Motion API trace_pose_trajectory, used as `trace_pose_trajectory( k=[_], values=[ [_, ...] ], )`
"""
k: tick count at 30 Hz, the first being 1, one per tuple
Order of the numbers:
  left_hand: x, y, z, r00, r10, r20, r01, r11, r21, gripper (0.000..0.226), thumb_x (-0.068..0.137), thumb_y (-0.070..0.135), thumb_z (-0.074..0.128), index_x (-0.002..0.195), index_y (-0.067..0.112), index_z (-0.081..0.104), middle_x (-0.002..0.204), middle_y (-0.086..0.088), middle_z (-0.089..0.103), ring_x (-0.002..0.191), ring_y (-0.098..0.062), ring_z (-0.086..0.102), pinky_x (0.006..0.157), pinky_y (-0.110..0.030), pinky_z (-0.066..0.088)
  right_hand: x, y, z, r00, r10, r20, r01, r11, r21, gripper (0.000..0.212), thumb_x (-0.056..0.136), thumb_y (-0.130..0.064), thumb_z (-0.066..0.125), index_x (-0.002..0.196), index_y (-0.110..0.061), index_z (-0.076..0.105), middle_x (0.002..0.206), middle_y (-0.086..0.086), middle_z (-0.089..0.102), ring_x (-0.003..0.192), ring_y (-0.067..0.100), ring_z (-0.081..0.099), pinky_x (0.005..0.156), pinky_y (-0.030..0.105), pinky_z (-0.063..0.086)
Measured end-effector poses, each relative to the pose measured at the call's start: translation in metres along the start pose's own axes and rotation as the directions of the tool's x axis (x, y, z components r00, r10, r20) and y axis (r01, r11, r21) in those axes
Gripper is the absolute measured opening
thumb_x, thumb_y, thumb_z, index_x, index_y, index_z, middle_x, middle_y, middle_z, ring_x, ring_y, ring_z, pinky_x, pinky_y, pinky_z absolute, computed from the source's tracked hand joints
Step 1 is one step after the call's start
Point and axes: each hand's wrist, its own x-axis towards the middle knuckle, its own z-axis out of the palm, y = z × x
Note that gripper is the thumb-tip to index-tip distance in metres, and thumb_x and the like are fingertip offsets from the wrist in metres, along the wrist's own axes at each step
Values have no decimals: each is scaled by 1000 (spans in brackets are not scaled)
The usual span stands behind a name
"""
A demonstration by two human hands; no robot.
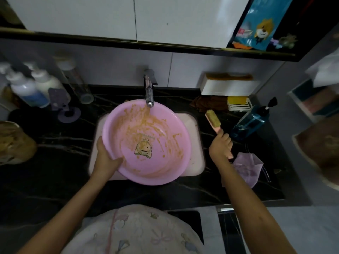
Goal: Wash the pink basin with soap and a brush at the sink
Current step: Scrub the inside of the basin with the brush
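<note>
A pink basin (159, 167) smeared with yellow-brown grime sits tilted over the pale sink (196, 143), under the chrome tap (149, 92). A cartoon figure is printed on its bottom. My left hand (106, 153) grips the basin's left rim, thumb inside. My right hand (220, 145) holds a pink-handled brush (212, 119) by its handle above the counter, to the right of the sink. The bristle head points up and away. A blue pump bottle (251, 121), possibly soap, leans just right of the brush.
The dark marble counter (55, 143) holds white pump bottles (27, 87) and a purple holder (64, 107) at left. A yellow soap bar in a white dish (238, 103), a brown cloth (207, 104) and a lilac cloth (247, 167) lie at right. A white wall box (229, 87) hangs behind.
</note>
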Motion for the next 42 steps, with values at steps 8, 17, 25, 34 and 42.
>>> trace_pose_trajectory(
  k=[8, 17, 25, 34, 42],
  values=[
    [20, 9, -7, 999, -42, 15, 41, 999, 31, 101, 55, 17, 59, 149, 18, 20, 141, -10, 42, 123, -26, 45, 94, -40, 42, -34, -7, 3, 1000, -26, -16, 29, 975, 220, 47, 93, 3, 39, 138, 5, 31, 126, 25, 41, 108, 36, 47, 82, 39, 45],
    [62, 27, -16, 987, -133, 87, 128, 989, 70, 98, 54, 14, 63, 146, 23, 29, 136, -11, 46, 119, -30, 48, 95, -49, 47, -65, -38, -1, 970, -200, 139, 51, 725, 687, 30, 92, -25, 52, 115, -5, 53, 108, 8, 56, 81, 20, 57, 64, 26, 44],
    [13, 8, 7, 957, -273, -95, 264, 960, -97, 70, 74, -6, 71, 134, 2, 36, 119, -14, 51, 107, -30, 53, 84, -36, 45, -71, -51, 7, 967, -148, 208, -2, 812, 584, 29, 95, -29, 49, 116, -10, 43, 90, 3, 55, 77, 20, 55, 64, 29, 45],
    [40, 33, -8, 972, -4, -237, 25, 996, 87, 60, 77, -13, 56, 133, 1, 41, 125, -19, 52, 108, -27, 50, 82, -29, 38, -66, -40, 3, 899, -419, 131, 313, 821, 477, 52, 93, -32, 51, 141, -16, 36, 113, 10, 63, 95, 29, 62, 67, 28, 41],
    [57, 44, -15, 992, 29, -126, 12, 950, 313, 82, 79, -11, 53, 150, 9, 17, 139, -20, 45, 124, -35, 45, 95, -29, 36, -25, -91, -16, 680, -717, 155, 712, 696, 96, 58, 96, -18, 40, 148, -34, 23, 124, 10, 49, 91, 35, 59, 71, 39, 46]
  ],
)
